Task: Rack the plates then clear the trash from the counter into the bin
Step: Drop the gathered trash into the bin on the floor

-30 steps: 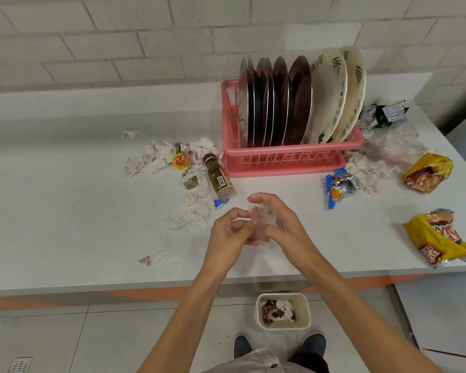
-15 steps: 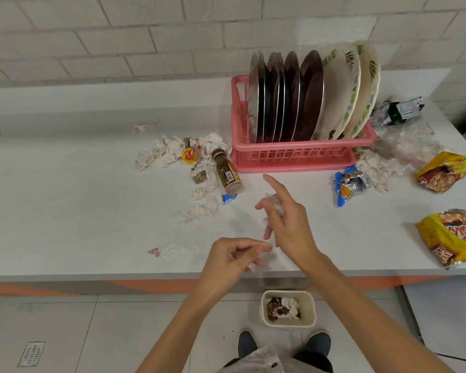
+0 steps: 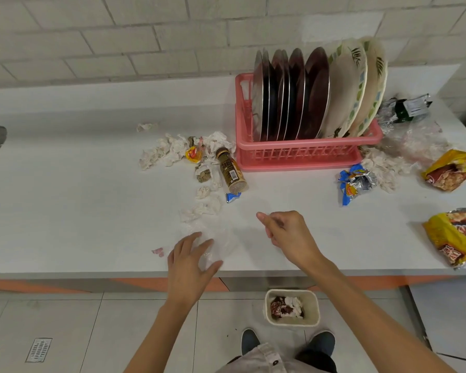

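Note:
Several steel plates (image 3: 288,95) and two patterned ceramic plates (image 3: 361,84) stand upright in the pink rack (image 3: 301,153) at the back of the white counter (image 3: 65,211). A crumpled clear plastic wrap (image 3: 221,235) lies near the counter's front edge. My left hand (image 3: 191,262) reaches over it with fingers spread and straight, fingertips at the wrap. My right hand (image 3: 288,235) hovers just to the right, fingers loosely curled, with nothing visible in it. A small cream bin (image 3: 315,305) with trash inside stands on the floor below the counter edge.
Crumpled tissues (image 3: 170,152) and a brown bottle (image 3: 230,172) on its side lie left of the rack. A blue-silver wrapper (image 3: 355,184), more tissues, two yellow snack bags (image 3: 452,169) (image 3: 457,238) and a green-silver packet (image 3: 406,109) lie to the right. A pink scrap (image 3: 158,251) sits by my left hand.
Both hands held the clear wrap together a second ago. They parted; the wrap now lies on the counter, my left hand has moved onto it and my right hand has lowered.

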{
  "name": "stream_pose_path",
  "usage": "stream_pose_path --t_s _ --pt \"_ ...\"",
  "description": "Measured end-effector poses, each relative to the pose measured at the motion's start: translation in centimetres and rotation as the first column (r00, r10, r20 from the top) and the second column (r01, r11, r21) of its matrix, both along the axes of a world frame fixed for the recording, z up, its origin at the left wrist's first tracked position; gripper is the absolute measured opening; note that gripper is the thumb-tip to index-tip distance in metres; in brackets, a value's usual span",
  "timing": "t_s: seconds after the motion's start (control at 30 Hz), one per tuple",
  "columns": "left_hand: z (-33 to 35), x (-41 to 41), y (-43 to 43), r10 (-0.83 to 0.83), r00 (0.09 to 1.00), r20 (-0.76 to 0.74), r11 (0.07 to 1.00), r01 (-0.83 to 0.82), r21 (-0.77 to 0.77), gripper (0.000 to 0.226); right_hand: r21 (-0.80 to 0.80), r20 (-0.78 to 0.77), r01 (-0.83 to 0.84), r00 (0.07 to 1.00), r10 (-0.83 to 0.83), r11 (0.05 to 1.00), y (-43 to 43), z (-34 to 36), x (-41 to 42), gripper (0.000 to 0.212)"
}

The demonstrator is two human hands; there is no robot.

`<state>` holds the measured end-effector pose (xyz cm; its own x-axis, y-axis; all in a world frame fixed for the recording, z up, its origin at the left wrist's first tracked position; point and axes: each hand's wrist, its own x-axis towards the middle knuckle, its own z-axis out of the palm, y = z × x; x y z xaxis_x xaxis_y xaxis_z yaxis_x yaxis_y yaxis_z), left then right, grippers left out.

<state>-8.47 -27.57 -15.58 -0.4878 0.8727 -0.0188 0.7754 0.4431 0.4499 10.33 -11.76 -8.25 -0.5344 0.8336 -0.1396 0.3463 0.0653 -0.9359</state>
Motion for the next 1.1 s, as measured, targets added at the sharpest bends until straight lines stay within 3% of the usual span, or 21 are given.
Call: stream_pose_path --t_s 0.2,0.37,0.43,0.53,0.57,0.67,0.8,0.87,0.93,1.1 --pt "0.0 0.6 0.3 -0.010 0.989 0.146 0.984 -0.016 0.177 0.015 -0.066 0.160 0.030 0.987 -0.020 0.997 -0.1 -0.4 0.2 0.070" --pt "0.7 1.3 0.9 0.077 0.944 0.321 0.968 -0.147 0.203 0.036 -0.113 0.180 0.015 0.984 0.006 0.993 -0.2 -0.6 0.3 0.062" --pt "1.1 1.5 1.0 0.096 0.885 0.455 0.942 -0.228 0.245 0.036 -0.154 0.172 -0.001 0.985 0.028 0.988 -0.2 -0.6 0.6 0.056" --pt "1.8 1.8 1.4 0.152 0.790 0.594 0.918 -0.336 0.212 0.027 -0.178 0.177 -0.054 0.980 0.086 0.983 -0.5 -0.4 1.0 0.020" --pt "2.0 1.9 1.5 0.171 0.757 0.631 0.908 -0.369 0.197 0.029 -0.190 0.184 -0.071 0.977 0.107 0.979 -0.6 -0.4 1.0 0.018" --pt "3.0 2.5 2.1 0.167 0.656 0.736 0.888 -0.425 0.177 0.038 -0.231 0.183 -0.134 0.967 0.179 0.964 -1.1 -0.4 0.9 0.037" --pt "4.5 3.1 2.9 0.014 0.521 0.854 0.848 -0.458 0.265 0.058 -0.248 0.088 -0.249 0.957 0.278 0.936 -2.6 -0.2 0.6 0.054" --pt "5.3 3.5 3.3 -0.054 0.466 0.883 0.852 -0.440 0.284 0.052 -0.241 0.030 -0.283 0.954 0.299 0.928 -3.3 -0.1 0.3 0.060" --pt "6.0 3.8 3.8 -0.104 0.399 0.911 0.859 -0.426 0.285 0.039 -0.227 -0.011 -0.304 0.951 0.309 0.925 -3.8 0.0 0.1 0.058" --pt "6.8 3.6 4.5 -0.150 0.230 0.962 0.833 -0.495 0.248 0.032 -0.236 -0.079 -0.242 0.970 0.230 0.941 -4.0 0.1 0.1 0.036"
